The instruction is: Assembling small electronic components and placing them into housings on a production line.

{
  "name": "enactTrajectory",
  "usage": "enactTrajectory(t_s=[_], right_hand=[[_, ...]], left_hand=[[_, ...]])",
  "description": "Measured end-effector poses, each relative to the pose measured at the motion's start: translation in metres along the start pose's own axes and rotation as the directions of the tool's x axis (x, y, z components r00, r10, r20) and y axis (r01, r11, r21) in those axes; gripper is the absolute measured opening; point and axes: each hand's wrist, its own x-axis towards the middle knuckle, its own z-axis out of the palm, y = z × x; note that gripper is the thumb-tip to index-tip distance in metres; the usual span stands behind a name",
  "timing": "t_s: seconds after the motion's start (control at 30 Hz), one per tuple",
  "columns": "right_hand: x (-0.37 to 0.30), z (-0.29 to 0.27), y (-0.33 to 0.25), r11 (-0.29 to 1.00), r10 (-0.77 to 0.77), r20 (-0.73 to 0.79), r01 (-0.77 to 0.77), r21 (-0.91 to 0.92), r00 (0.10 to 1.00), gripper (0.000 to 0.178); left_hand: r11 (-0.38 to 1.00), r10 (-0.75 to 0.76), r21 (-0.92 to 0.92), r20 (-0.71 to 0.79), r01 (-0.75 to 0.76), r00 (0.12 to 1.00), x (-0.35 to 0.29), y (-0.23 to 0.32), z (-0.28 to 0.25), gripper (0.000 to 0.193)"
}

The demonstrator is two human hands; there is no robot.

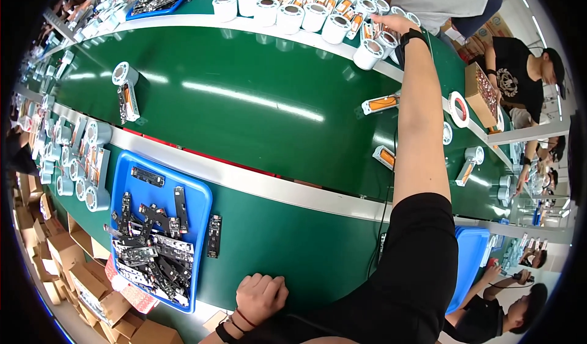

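Note:
My right arm stretches across the green conveyor to its far side. There my right hand (396, 24), its fingers bent, grips at a white device (367, 32) with an orange part, among a crowd of similar ones; the fingertips are partly hidden. My left hand (262, 296) rests as a loose fist on the near green tabletop (269, 240), with nothing visible in it. Left of it a blue tray (205, 222) holds a heap of black circuit boards (162, 246). One black board (214, 236) lies outside, beside the tray's right wall.
White devices (266, 11) with round ends stand packed along the far ledge. A single one (125, 90) and orange-striped ones (381, 104) lie on the conveyor (244, 87). More stand at left (95, 167). A black cable (380, 234) runs beside my right arm. People work at right.

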Motion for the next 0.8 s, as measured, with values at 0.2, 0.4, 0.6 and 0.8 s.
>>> enactTrajectory(t_s=[0.2,0.4,0.6,0.8], right_hand=[[0.000,0.013,-0.001,0.997,-0.008,-0.085,0.002,-0.074,0.996,0.067],[-0.042,0.024,-0.023,0.943,-0.072,-0.283,-0.027,-0.330,0.956,0.062],[-0.039,0.005,-0.015,0.865,-0.049,-0.263,-0.090,-0.493,0.964,0.062],[-0.048,0.016,-0.028,0.928,0.007,-0.111,-0.048,-0.369,0.994,0.064]], left_hand=[[1.000,0.005,-0.024,-0.001,-0.005,1.000,0.003,0.000,-0.001,0.016],[1.000,-0.013,-0.028,-0.014,0.013,1.000,-0.001,0.001,-0.003,0.018],[0.999,0.013,-0.047,-0.019,-0.014,1.000,0.004,0.000,0.000,0.017],[0.999,-0.004,-0.040,-0.025,0.003,1.000,0.000,0.001,-0.003,0.017]])
